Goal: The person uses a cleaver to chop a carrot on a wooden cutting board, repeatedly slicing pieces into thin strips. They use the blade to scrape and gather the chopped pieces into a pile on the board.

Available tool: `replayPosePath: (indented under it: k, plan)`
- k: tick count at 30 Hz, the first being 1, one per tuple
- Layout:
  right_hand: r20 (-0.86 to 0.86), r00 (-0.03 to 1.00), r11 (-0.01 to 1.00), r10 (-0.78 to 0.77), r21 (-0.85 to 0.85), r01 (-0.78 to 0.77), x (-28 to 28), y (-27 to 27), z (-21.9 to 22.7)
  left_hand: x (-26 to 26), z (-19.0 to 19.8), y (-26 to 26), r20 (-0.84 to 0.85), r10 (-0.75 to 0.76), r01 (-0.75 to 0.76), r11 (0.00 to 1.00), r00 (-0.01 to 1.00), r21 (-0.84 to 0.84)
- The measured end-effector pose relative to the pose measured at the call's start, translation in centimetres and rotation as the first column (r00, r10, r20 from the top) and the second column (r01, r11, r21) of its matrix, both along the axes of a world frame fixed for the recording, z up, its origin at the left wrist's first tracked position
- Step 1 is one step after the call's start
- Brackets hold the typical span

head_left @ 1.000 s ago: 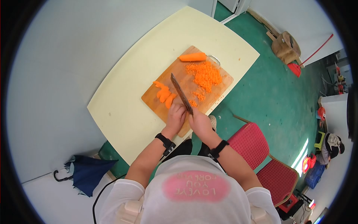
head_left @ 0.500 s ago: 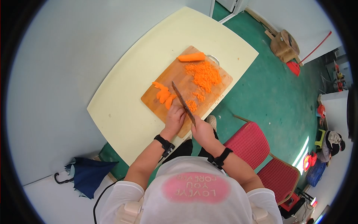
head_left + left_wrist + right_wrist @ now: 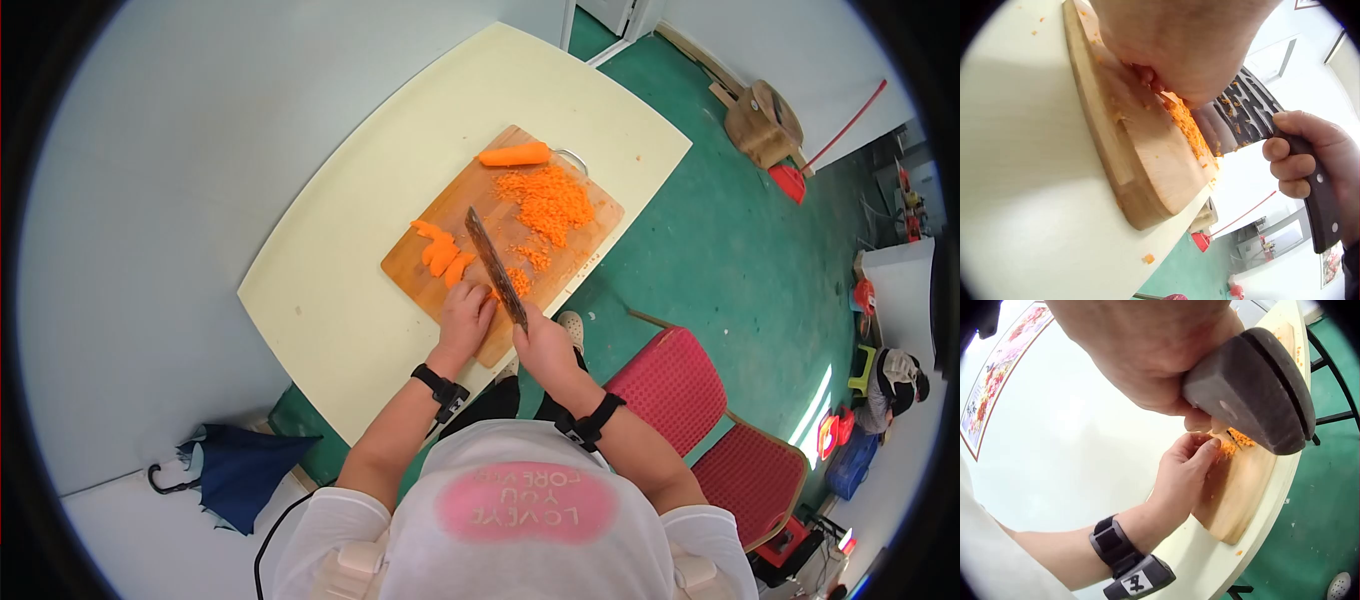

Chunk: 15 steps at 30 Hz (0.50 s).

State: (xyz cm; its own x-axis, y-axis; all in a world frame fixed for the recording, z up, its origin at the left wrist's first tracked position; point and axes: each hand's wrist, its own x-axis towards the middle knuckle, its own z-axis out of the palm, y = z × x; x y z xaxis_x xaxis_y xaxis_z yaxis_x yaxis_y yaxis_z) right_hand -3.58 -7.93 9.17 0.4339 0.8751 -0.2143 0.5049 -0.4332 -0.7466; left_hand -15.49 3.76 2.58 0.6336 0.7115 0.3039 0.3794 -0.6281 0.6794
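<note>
My right hand (image 3: pixel 545 345) grips the riveted dark handle of a cleaver (image 3: pixel 490 258), whose blade slants across the chopping board (image 3: pixel 465 200). Orange bits cling to the blade in the left wrist view. Right beside it, my left hand (image 3: pixel 465 318) rests on the board with its fingers curled on a carrot piece (image 3: pixel 492 294), most of which the fingers hide. Past the left fingertips lie several carrot slices (image 3: pixel 440 252). A heap of minced carrot (image 3: pixel 548 200) covers the board's far right part, and a long peeled carrot piece (image 3: pixel 515 154) lies at its far end.
The board lies on a pale yellow table (image 3: pixel 330 290), near its right edge. Red chairs (image 3: pixel 670 385) stand right of the person. A folded blue umbrella (image 3: pixel 245 470) is down at the left, and a wooden block (image 3: pixel 765 125) stands on the green floor.
The cleaver has shifted a little toward the person and to the right, then its tip slightly forward again. My left hand has drawn back slightly, and orange bits show between it and the blade.
</note>
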Motion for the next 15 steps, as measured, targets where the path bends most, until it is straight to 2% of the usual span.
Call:
replayPosePath:
  k: [2,9,11,15]
  plan:
    - [-0.004,1.000,1.000,-0.005,-0.014,0.005,-0.5,-0.2,-0.8,0.4,-0.3,0.2,-0.063,-0.002,0.004,0.999,0.998,0.038]
    - [0.052,0.998,0.999,-0.034,-0.037,0.036,-0.7,2.6,-2.5,0.4,-0.5,0.4,-0.076,-0.032,0.041,0.992,0.997,0.120]
    - [0.018,0.998,0.998,-0.052,-0.019,0.052,-0.1,3.0,-2.2,-0.1,-0.6,0.8,-0.079,-0.088,0.092,0.994,0.993,0.054]
    - [-0.093,0.991,0.995,-0.095,0.003,0.096,0.0,1.3,0.0,-0.3,-0.2,0.4,0.032,-0.014,0.015,1.000,0.999,-0.017]
